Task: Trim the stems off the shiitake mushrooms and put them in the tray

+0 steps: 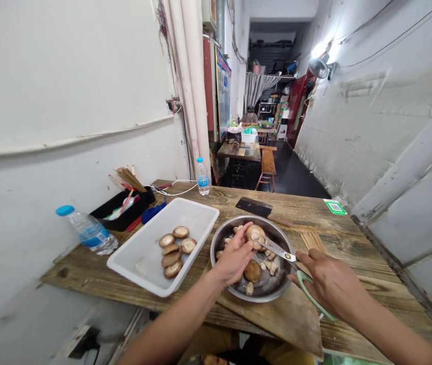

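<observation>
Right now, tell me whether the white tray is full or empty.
Neither: the white tray is partly filled. Six mushrooms sit inside; its floor shows around them.

The wooden counter (371,258) has brown, streaked planks. Around the steel bowl (271,289), a white tray (143,248) sits at nine o'clock, a water bottle (203,181) at eleven, a cleaver (254,207) at twelve, a green-and-white card (335,207) at two, thin sticks (314,241) at three, and a wooden board (277,322) at five

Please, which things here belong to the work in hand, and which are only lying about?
Seemingly in use:
mushroom, held in left hand
scissors, held in right hand
metal bowl
white tray with more mushrooms

Seemingly just lying about:
near water bottle
far water bottle
knife
green card
</observation>
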`<state>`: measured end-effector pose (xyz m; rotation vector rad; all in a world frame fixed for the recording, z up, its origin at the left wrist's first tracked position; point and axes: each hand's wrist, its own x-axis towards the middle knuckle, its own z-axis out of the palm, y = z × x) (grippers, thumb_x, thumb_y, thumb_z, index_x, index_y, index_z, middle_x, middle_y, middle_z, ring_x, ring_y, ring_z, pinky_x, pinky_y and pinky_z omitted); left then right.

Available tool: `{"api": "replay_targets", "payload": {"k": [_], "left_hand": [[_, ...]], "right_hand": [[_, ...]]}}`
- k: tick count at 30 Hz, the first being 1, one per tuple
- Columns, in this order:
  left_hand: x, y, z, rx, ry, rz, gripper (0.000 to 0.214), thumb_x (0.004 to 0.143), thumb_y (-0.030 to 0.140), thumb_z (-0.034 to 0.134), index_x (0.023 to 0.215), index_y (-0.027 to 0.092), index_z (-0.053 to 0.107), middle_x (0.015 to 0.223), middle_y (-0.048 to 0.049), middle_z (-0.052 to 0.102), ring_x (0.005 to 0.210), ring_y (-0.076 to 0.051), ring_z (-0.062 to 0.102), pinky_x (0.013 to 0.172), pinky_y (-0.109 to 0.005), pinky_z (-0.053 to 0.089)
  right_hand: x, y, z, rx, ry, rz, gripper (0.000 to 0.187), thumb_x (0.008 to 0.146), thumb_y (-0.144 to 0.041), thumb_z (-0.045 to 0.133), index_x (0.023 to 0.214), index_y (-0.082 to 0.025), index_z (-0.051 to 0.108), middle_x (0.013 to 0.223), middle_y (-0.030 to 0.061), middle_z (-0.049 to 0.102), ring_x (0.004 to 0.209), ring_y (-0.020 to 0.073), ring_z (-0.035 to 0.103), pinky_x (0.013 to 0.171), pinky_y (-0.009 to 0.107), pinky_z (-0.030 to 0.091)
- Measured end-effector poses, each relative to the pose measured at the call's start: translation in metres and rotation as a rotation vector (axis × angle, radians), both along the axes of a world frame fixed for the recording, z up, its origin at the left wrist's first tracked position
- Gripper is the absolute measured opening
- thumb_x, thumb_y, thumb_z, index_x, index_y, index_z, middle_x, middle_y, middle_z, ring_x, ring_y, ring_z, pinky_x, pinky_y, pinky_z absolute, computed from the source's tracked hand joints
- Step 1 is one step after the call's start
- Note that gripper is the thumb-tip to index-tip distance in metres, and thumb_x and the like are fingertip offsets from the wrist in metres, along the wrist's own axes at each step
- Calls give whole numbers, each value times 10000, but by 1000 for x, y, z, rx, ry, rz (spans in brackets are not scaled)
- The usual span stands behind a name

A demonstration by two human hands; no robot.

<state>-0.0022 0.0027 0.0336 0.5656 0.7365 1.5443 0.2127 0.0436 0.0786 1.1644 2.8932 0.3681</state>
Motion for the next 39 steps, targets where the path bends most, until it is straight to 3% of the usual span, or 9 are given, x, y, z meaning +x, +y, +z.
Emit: {"api": "replay_targets", "payload": {"k": [6,13,19,22,27,31,34,36,39], "left_hand": [[6,0,4,21,29,33,717,696,185,695,1342,277,397,1258,-57,519,1145,-172,476,987,-274,333],[14,2,4,91,32,117,663,718,218,675,1327,252,415,1232,-60,534,1105,-160,500,963,-260,357],[18,2,-4,51,32,102,636,726,218,667,1316,254,431,1179,-54,564,1069,-156,521,959,-282,379],[16,2,-11,36,30,53,586,736,210,667,1283,247,461,1146,-52,570,1050,-149,530,960,-297,386],[3,0,-14,35,-45,-57,531,706,179,698,1200,256,520,1168,-52,547,1044,-176,553,979,-377,386],[-7,-1,-11,-3,-105,-271,474,731,181,681,1164,291,522,1136,-42,568,1070,-205,563,976,-450,376],[-16,4,-11,15,-158,-465,370,778,316,632,1128,248,534,1082,-76,615,1071,-259,578,953,-473,381],[-22,8,-12,-7,-120,-490,370,812,428,565,1109,210,534,1052,-107,635,1007,-272,613,886,-447,428],[-30,12,-11,-33,-19,-488,333,838,426,534,1106,231,496,1076,-110,631,930,-261,647,778,-392,473]], "right_hand": [[-4,-4,5,25,4,-4,325,869,-426,436,1042,-192,580,818,65,597,627,198,615,504,267,336],[-10,-4,10,-3,-32,-31,322,880,-435,424,998,-180,580,810,68,608,628,186,617,500,264,326],[-14,-1,10,70,-62,53,230,859,-342,493,853,-142,606,679,66,622,545,183,590,458,276,260],[-13,3,9,93,-98,133,141,835,-169,503,744,-138,606,586,51,603,488,145,545,449,271,247],[-6,11,7,179,-149,140,206,721,13,487,744,-147,615,590,44,606,460,148,530,428,281,195],[-2,12,9,169,-73,108,117,787,-126,505,808,-161,615,638,54,600,508,170,556,436,270,210],[-5,12,11,137,-75,129,109,807,-238,545,839,-161,617,664,60,604,545,181,560,452,269,249],[-5,14,13,141,-66,164,165,787,-316,598,861,-169,614,730,66,610,616,200,572,486,274,301],[-1,21,14,180,-51,211,200,789,-340,606,900,-173,605,792,69,601,721,222,577,546,285,365]]}}
